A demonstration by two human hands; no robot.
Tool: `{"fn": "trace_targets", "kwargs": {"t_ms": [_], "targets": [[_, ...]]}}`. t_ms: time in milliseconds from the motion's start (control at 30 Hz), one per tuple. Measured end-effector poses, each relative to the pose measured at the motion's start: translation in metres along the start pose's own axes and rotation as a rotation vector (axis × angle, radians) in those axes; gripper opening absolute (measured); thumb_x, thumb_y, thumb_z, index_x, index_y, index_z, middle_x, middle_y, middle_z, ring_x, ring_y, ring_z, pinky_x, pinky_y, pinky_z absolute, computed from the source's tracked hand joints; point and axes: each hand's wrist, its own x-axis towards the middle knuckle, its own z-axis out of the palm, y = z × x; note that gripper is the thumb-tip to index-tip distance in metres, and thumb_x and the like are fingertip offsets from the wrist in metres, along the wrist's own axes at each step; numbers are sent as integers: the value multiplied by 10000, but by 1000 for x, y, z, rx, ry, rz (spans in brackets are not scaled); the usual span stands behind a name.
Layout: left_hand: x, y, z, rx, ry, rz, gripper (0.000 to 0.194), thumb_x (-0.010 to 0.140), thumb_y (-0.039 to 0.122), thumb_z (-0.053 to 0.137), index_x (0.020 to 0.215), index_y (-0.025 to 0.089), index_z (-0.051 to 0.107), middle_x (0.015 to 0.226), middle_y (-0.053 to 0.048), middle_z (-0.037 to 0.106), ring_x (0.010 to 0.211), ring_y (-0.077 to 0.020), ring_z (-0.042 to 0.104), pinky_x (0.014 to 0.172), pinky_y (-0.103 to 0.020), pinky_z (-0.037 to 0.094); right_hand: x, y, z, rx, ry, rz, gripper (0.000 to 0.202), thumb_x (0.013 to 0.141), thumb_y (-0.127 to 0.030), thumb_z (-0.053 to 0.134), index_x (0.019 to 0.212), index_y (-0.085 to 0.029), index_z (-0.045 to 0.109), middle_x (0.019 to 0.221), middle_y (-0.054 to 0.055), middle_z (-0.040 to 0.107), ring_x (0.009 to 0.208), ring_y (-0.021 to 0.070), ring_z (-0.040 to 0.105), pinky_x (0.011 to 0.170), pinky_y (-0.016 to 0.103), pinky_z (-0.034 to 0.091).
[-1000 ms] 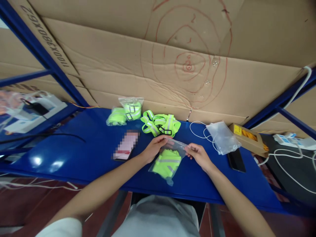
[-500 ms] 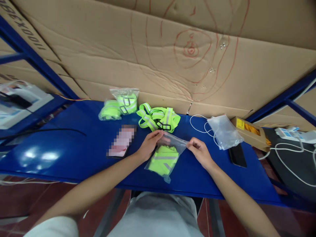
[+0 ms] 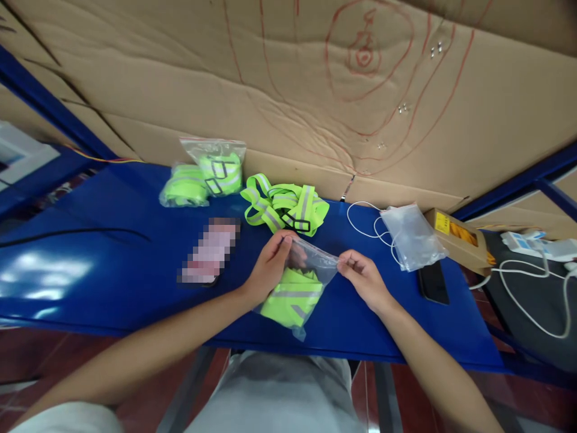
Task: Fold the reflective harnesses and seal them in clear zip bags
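Observation:
A clear zip bag (image 3: 331, 278) lies near the front of the blue table, its top edge stretched between my two hands. Folded inside it is a neon-yellow reflective strap (image 3: 293, 297) with grey stripes. My left hand (image 3: 269, 264) pinches the upper left corner of the bag, its fingers partly behind the plastic. At the upper right corner, my right hand (image 3: 364, 278) grips the edge between thumb and fingers. Just beyond the bag lies a loose heap of reflective straps (image 3: 288, 204) with black buckles.
Two filled bags of straps (image 3: 220, 171) stand at the back left. A blurred-out phone (image 3: 210, 249) lies left of my hands. To the right are empty clear bags (image 3: 412, 237), a black phone (image 3: 433, 282), a white cable (image 3: 356, 225) and an open carton (image 3: 460, 237). Cardboard (image 3: 180, 78) walls the back.
The camera view has shifted slightly. Both hands still hold the bag's top corners, and my left hand shows more behind the plastic. The strap stays inside.

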Motion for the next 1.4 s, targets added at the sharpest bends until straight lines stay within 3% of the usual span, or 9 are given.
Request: {"fn": "trace_targets", "kwargs": {"t_ms": [133, 267, 367, 467, 667, 833, 1000, 1167, 1400], "targets": [[-3, 4, 0, -95, -7, -89, 463, 856, 588, 769, 1079, 204, 636, 767, -1, 736, 679, -155, 676, 699, -271, 547, 0, 4, -1, -14, -23, -7, 366, 852, -543, 764, 810, -200, 643, 681, -28, 573, 623, 121, 483, 611, 262, 390], [-3, 6, -4, -43, -98, -245, 498, 695, 435, 937, 1061, 165, 733, 821, -11, 753, 724, -143, 670, 717, -253, 529, -1, 6, -6, -65, -1, -120, 262, 909, -465, 746, 892, -211, 683, 782, -6, 631, 698, 135, 548, 666, 272, 430], [-2, 8, -6, 49, -164, -214, 408, 690, 373, 942, 988, 153, 772, 889, -32, 774, 784, -152, 679, 747, -256, 522, -3, 3, -11, -90, -26, -165, 214, 929, -435, 741, 968, -226, 715, 852, 5, 670, 747, 137, 588, 708, 273, 460], [-3, 9, -6, 99, -191, -160, 348, 721, 363, 924, 970, 164, 782, 930, -40, 789, 816, -151, 679, 770, -251, 513, -4, 0, -13, -90, -86, -119, 233, 924, -452, 747, 1009, -235, 745, 872, 12, 722, 768, 144, 639, 713, 273, 479], [-4, 8, -6, 24, -174, -204, 385, 753, 457, 903, 994, 176, 800, 891, -38, 784, 796, -151, 683, 749, -245, 526, -2, -1, -16, -150, -93, -113, 249, 884, -462, 786, 997, -240, 780, 920, 25, 786, 809, 168, 697, 756, 292, 514], [0, 5, -9, -50, -114, -235, 437, 757, 539, 886, 962, 162, 803, 833, -41, 772, 760, -147, 691, 725, -233, 545, -2, -2, -19, -191, -60, -124, 240, 880, -457, 783, 934, -224, 771, 871, 25, 771, 763, 155, 673, 733, 284, 509], [1, 2, -7, -130, -106, -305, 549, 746, 599, 871, 1103, 188, 795, 911, -57, 792, 736, -159, 701, 689, -252, 566, -1, -3, -17, -146, -54, -137, 273, 884, -447, 778, 803, -198, 699, 772, 9, 699, 675, 121, 596, 659, 255, 468], [-3, -1, -5, -32, -108, -211, 550, 787, 616, 833, 1106, 168, 802, 882, -68, 793, 755, -152, 693, 711, -233, 544, 1, 0, -10, -81, -74, -129, 299, 888, -480, 755, 841, -199, 664, 748, -9, 620, 636, 108, 529, 621, 249, 437], [-5, -4, -4, 20, -116, -186, 535, 834, 624, 786, 1126, 176, 796, 889, -68, 792, 793, -167, 698, 744, -248, 540, 2, 6, -4, -101, -45, -151, 305, 887, -464, 729, 787, -200, 612, 738, -14, 578, 637, 112, 498, 624, 255, 421]]}}
